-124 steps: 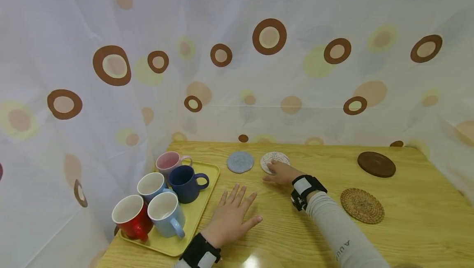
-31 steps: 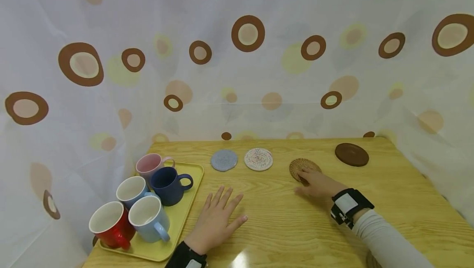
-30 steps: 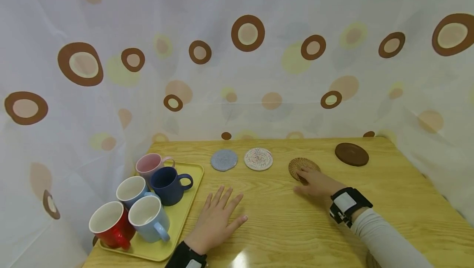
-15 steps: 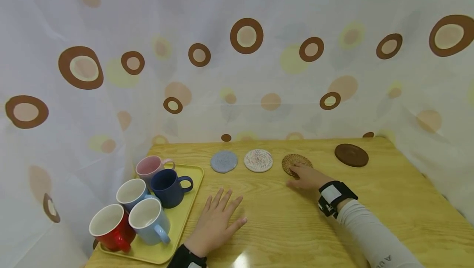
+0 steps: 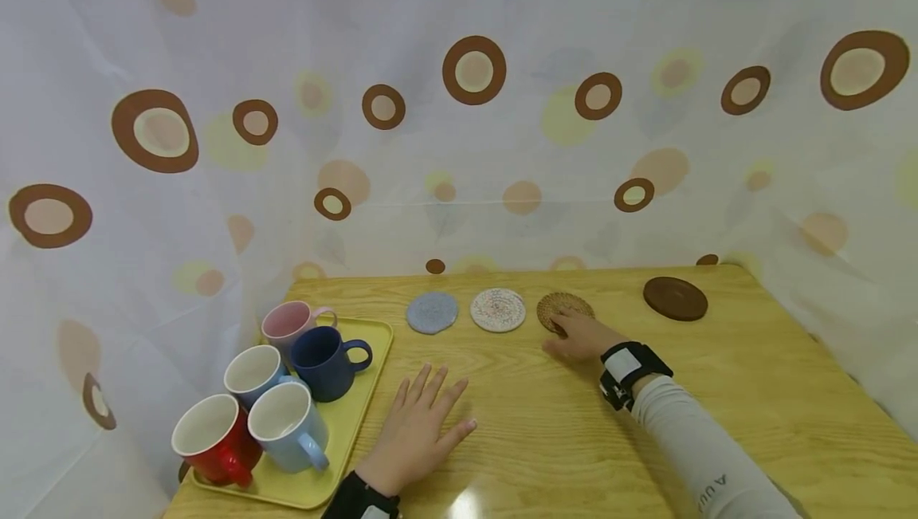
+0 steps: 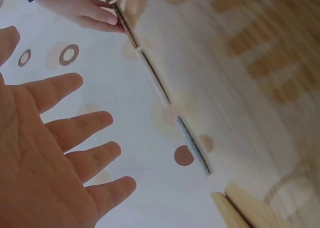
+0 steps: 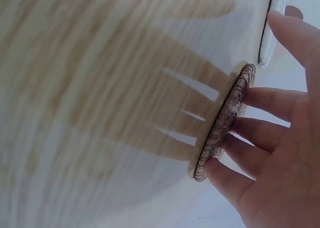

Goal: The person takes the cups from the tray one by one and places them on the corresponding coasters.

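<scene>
A round woven wicker coaster [image 5: 559, 305] lies flat on the table, and the fingertips of my right hand [image 5: 584, 337] rest on its top. In the right wrist view those fingers [image 7: 260, 133] are fairly straight against the coaster's [image 7: 227, 118] face, with the thumb off to the side. Left of it lie a white speckled coaster [image 5: 498, 310] and a grey-blue coaster [image 5: 432, 312]. A dark brown round coaster [image 5: 676, 298] sits farther right. My left hand [image 5: 419, 427], fingers spread, is over the table near the tray and holds nothing.
A yellow tray [image 5: 362, 407] at the left bears several mugs: a pink one [image 5: 287, 322], a navy one [image 5: 323, 363], a red one [image 5: 215, 439] and light blue ones [image 5: 283, 427]. A patterned curtain [image 5: 402, 144] encloses the table's back and sides.
The wicker coaster has slid left and away under my right hand, from the right front toward the speckled coaster. Earlier that hand was on the speckled coaster. My left hand stays spread.
</scene>
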Demonstrator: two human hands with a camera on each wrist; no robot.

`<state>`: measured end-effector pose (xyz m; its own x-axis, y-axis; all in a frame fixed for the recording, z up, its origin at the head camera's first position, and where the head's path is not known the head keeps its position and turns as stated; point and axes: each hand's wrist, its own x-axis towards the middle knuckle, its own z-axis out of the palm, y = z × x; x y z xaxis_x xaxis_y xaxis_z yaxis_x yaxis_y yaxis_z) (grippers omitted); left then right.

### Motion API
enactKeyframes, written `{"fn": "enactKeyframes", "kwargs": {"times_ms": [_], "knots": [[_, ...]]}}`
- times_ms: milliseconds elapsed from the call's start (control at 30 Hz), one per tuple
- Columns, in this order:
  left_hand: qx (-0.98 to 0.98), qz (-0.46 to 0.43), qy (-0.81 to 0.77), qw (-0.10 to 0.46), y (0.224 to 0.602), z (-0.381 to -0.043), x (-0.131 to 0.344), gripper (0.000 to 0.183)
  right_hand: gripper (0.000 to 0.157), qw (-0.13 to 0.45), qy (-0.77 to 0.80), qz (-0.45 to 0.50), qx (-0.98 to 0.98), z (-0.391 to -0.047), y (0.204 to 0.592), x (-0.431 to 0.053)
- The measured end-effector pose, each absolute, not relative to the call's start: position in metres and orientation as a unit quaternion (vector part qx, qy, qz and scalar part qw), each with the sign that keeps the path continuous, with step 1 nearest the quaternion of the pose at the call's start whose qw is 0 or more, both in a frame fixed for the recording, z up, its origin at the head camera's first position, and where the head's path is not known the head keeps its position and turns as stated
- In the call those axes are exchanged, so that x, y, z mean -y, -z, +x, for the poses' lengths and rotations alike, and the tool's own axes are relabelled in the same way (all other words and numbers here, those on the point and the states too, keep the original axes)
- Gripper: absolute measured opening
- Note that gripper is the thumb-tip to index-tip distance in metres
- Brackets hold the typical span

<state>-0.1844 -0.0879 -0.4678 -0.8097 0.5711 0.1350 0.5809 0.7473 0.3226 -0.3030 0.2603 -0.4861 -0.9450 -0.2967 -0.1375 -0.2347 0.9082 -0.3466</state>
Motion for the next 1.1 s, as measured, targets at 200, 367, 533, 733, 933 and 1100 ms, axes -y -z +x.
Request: {"fn": "enactKeyframes", "kwargs": {"times_ms": [200,367,533,733,933,1100], "knots": [[0.935,-0.311,0.169,0.017,0.468,-0.186,0.088,0.062,0.081,0.089,0.153,-0.134,-0.975,-0.301,0.484,-0.258],[0.934,-0.311,0.175,0.014,0.466,-0.185,0.087,0.062,0.082,0.066,0.153,-0.147,-0.975,-0.29,0.477,-0.259],[0.934,-0.311,0.177,0.013,0.464,-0.185,0.087,0.061,0.081,0.043,0.152,-0.16,-0.974,-0.276,0.465,-0.267],[0.933,-0.311,0.18,0.003,0.463,-0.183,0.086,0.063,0.08,0.017,0.145,-0.162,-0.976,-0.248,0.449,-0.282],[0.934,-0.309,0.18,-0.001,0.464,-0.183,0.086,0.063,0.082,-0.004,0.118,-0.141,-0.983,-0.226,0.437,-0.308],[0.933,-0.311,0.182,-0.001,0.467,-0.181,0.087,0.065,0.084,-0.011,0.143,-0.122,-0.982,-0.211,0.429,-0.33]]}}
